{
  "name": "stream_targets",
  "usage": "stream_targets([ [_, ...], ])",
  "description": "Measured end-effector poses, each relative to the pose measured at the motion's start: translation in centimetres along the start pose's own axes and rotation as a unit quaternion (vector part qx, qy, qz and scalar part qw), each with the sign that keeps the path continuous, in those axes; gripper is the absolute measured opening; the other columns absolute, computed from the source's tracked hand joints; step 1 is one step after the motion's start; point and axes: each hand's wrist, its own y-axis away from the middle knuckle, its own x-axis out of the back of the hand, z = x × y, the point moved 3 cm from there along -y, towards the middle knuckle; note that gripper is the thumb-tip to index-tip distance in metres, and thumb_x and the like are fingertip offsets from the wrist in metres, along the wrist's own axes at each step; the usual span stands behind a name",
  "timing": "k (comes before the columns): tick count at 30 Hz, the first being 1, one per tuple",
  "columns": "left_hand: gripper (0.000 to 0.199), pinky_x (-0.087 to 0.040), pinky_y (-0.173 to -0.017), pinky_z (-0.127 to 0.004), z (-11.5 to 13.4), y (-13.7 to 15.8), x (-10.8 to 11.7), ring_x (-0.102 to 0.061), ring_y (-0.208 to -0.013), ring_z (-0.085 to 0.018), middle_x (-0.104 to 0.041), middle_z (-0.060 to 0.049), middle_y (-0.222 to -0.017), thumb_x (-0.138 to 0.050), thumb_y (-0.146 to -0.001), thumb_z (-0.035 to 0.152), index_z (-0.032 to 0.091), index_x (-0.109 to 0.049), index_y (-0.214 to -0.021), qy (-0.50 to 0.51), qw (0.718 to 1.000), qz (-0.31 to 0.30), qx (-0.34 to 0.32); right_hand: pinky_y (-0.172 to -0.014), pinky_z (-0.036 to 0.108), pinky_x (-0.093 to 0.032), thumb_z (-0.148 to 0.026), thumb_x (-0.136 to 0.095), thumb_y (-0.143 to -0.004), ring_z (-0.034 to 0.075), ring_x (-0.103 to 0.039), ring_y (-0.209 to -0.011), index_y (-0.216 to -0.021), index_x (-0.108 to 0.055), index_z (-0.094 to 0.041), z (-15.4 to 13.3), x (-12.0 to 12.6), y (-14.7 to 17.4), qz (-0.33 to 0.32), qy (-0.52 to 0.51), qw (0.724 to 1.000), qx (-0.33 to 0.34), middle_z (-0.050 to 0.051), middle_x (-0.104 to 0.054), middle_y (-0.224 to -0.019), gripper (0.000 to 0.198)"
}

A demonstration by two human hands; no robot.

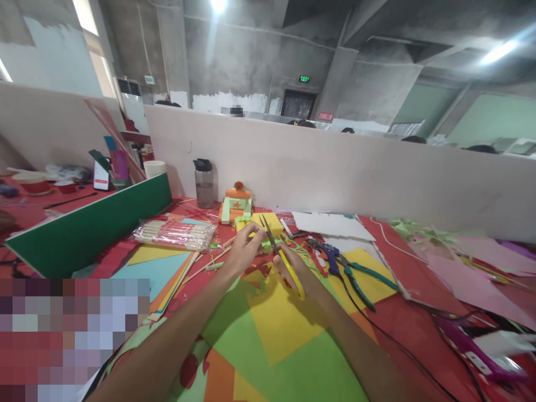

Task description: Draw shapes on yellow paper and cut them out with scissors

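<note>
Mid-frame: right hand (298,263) gripping scissors (285,261); left hand (247,245) near the blades (270,234), cannot tell its grip. Scissors probably light, stiff; best held by the yellow handle (300,287).

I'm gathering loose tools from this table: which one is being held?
The yellow-handled scissors, in the grip of the right hand; the teal-handled pliers and blue tool lie farther right, untouched.

Pliers (363,269) lie right of scissors (273,241), seemingly on paper (372,259).
</note>
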Motion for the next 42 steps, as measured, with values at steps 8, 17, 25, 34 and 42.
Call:
stream_targets([
  [8,0.027,-0.041,-0.051,-0.020,-0.6,-0.2,0.0,-0.050,-0.050,-0.009,-0.049,0.007,-0.060,-0.052,-0.091,0.046,0.020,-0.053,-0.083,-0.010,1.000,0.001,-0.003,-0.083,0.032,-0.050,-0.058,-0.051,-0.095,0.024,-0.061,-0.090,-0.112,-0.064,-0.026,1.5,-0.4,-0.4,-0.026,0.011,0.999,-0.039,0.006,-0.064,-0.098,0.039],
  [17,0.027,-0.042,-0.052,-0.020,-0.4,-0.1,0.0,-0.050,-0.049,-0.008,-0.049,0.008,-0.060,-0.053,-0.091,0.045,0.020,-0.052,-0.082,-0.011,1.000,0.000,0.003,-0.081,0.031,-0.049,-0.060,-0.051,-0.094,0.023,-0.062,-0.090,-0.108,-0.065,-0.025,2.7,-0.5,-1.1,-0.037,-0.017,0.998,-0.052,0.005,-0.065,-0.096,0.040],
  [25,0.029,-0.041,-0.051,-0.019,-0.7,-0.2,0.1,-0.050,-0.049,-0.008,-0.049,0.008,-0.058,-0.054,-0.091,0.048,0.020,-0.053,-0.083,-0.005,1.000,0.001,0.015,-0.073,0.029,-0.049,-0.057,-0.052,-0.094,0.020,-0.060,-0.080,-0.104,-0.063,-0.024,3.6,-0.4,-1.5,-0.051,-0.017,0.997,-0.048,0.003,-0.062,-0.090,0.036],
  [34,0.036,-0.039,-0.049,-0.019,-0.6,-0.1,0.0,-0.050,-0.048,-0.009,-0.049,0.007,-0.054,-0.050,-0.093,0.054,0.019,-0.055,-0.084,-0.003,1.000,0.006,0.004,-0.075,0.030,-0.050,-0.057,-0.054,-0.094,0.022,-0.062,-0.082,-0.106,-0.065,-0.024,2.6,-0.3,-1.3,-0.033,-0.023,0.998,-0.053,0.003,-0.064,-0.085,0.037],
  [42,0.027,-0.040,-0.051,-0.020,-0.3,0.0,0.0,-0.048,-0.048,-0.008,-0.049,0.007,-0.055,-0.054,-0.091,0.045,0.019,-0.055,-0.083,0.022,1.000,-0.005,0.008,-0.081,0.032,-0.050,-0.059,-0.051,-0.095,0.024,-0.064,-0.090,-0.109,-0.067,-0.024,2.3,-0.3,-1.2,-0.023,0.004,0.999,-0.041,0.005,-0.068,-0.094,0.040],
])
